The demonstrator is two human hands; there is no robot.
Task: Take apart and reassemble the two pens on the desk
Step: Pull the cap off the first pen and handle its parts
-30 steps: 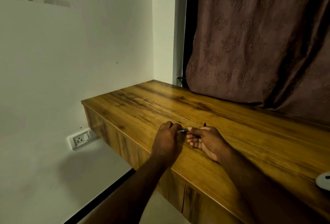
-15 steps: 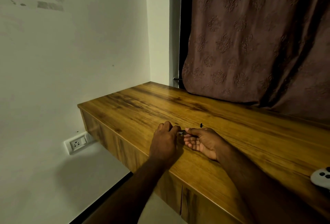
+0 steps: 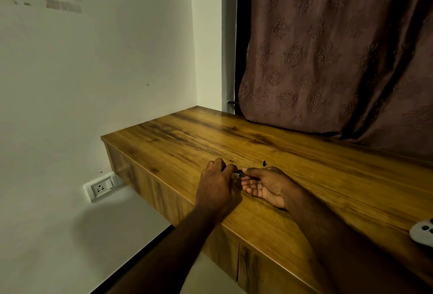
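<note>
**A:** Where is the pen?

**B:** The pen (image 3: 239, 172) is held between the two hands, just over the worktop (image 3: 328, 176) and near its front edge. Only a short pale stretch shows in the gap.

**A:** Which way does it lie?

**B:** Its long axis runs left to right, roughly level, from the left hand (image 3: 216, 186) to the right hand (image 3: 269, 187). I cannot tell which end is the tip.

**A:** And the fingers?

**B:** The left hand is back-up, its fingers (image 3: 220, 165) curled round the pen's left end. The right hand is palm-up. Its thumb (image 3: 251, 170) and forefinger pinch the right end, and the rest lie loosely open below.

**A:** Anything else close by?

**B:** A small dark piece (image 3: 264, 163) stands up just beyond the right hand's fingers. I cannot tell whether it is held or rests on the worktop. A white object (image 3: 421, 233) lies well apart to the right.
</note>
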